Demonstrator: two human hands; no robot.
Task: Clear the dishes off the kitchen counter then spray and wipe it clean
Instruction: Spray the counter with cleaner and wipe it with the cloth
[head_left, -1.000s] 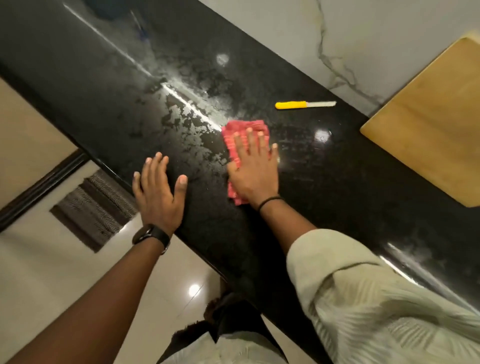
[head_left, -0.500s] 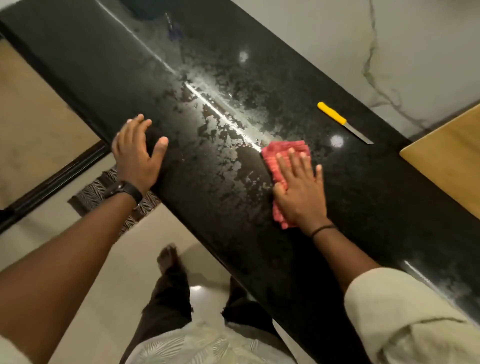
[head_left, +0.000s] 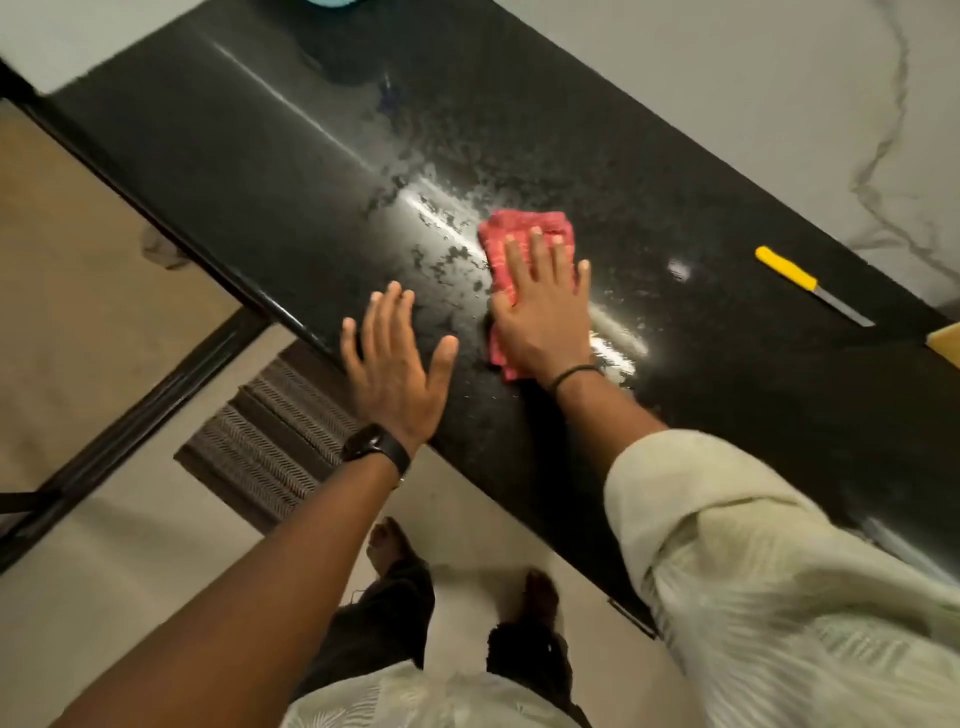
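The black stone counter (head_left: 218, 171) runs from upper left to lower right, with wet spray patches around its middle. My right hand (head_left: 543, 312) lies flat with straight fingers on a folded red cloth (head_left: 524, 228) and presses it onto the wet area. My left hand (head_left: 397, 369) rests flat, fingers spread, on the counter's front edge just left of the cloth. It holds nothing.
A yellow-handled knife (head_left: 810, 286) lies on the counter near the marble wall (head_left: 727, 104). A corner of a wooden board (head_left: 948, 340) shows at the right edge. Something blue (head_left: 332, 2) sits at the counter's far end. A striped floor mat (head_left: 270, 441) lies below.
My right hand has slid the cloth to the left along the counter, away from the knife. My left hand has shifted along the front edge, closer to the cloth.
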